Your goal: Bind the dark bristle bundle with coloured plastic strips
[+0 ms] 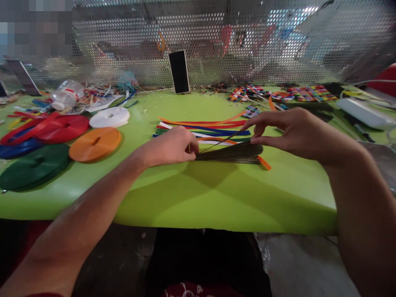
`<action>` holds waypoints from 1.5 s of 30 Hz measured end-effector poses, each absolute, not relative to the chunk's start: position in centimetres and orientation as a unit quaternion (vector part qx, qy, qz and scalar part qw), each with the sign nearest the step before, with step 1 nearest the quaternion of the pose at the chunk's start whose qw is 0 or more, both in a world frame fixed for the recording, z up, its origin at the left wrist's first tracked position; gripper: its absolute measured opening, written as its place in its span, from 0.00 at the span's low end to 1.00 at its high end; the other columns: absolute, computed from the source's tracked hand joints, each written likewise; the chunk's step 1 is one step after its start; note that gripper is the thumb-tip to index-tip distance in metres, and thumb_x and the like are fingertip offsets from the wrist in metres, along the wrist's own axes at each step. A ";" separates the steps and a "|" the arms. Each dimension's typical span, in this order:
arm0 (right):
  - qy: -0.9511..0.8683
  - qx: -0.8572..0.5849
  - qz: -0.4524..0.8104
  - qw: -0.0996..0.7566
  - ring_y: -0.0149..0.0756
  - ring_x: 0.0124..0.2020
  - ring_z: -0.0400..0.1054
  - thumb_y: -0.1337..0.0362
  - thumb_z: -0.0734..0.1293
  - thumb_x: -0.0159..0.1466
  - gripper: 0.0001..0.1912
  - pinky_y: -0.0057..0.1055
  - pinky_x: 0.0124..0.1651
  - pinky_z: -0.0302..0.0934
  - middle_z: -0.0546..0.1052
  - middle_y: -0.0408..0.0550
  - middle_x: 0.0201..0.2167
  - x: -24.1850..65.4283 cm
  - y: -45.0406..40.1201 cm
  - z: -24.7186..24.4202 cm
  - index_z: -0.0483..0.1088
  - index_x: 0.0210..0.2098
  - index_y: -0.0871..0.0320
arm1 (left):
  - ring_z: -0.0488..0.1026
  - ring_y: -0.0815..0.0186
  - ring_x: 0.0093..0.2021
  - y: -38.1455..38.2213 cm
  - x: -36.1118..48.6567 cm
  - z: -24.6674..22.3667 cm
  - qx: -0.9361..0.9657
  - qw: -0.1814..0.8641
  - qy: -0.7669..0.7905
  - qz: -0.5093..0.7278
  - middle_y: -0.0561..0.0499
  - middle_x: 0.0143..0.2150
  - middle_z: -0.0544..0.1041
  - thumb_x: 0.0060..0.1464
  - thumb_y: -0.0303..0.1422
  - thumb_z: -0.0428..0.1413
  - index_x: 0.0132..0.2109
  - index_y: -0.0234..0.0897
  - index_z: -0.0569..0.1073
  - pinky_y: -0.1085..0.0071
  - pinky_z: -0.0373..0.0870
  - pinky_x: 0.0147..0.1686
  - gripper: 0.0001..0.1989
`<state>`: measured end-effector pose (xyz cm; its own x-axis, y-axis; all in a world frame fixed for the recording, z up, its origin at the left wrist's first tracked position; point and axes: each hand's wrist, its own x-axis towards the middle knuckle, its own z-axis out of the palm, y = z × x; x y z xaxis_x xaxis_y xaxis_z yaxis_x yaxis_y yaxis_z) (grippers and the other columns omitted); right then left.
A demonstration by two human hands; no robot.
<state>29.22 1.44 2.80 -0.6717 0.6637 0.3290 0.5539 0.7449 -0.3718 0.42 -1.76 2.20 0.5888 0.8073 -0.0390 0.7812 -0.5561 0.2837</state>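
Observation:
A bundle of thin dark sticks point(230, 154) lies on the green table point(198, 198), fanned out toward the right. My left hand point(171, 145) is closed around the bundle's left end. My right hand point(287, 130) pinches a single stick point(221, 143) at its right tip, lifted slightly above the bundle. Behind the hands lie several flat colored strips point(204, 128) in orange, red, blue, white and green.
Rolls of tape sit at the left: orange point(94, 143), white point(109, 117), red point(63, 128), green point(34, 166). A phone point(179, 71) leans against the perforated metal screen. Woven colored mats point(306, 93) lie at the back right, a plastic bottle point(66, 95) at the back left.

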 end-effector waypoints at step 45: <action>-0.903 -0.336 0.132 0.231 0.30 0.30 0.69 0.66 0.67 0.62 0.13 0.28 0.37 0.62 0.79 0.45 0.31 29.3 1.1 2.8 0.76 0.47 0.58 | 0.72 0.66 0.27 -1.3 0.8 0.7 0.869 0.000 0.489 0.075 0.50 0.25 0.79 0.44 0.23 0.57 0.27 0.35 0.80 0.71 0.61 0.29 0.07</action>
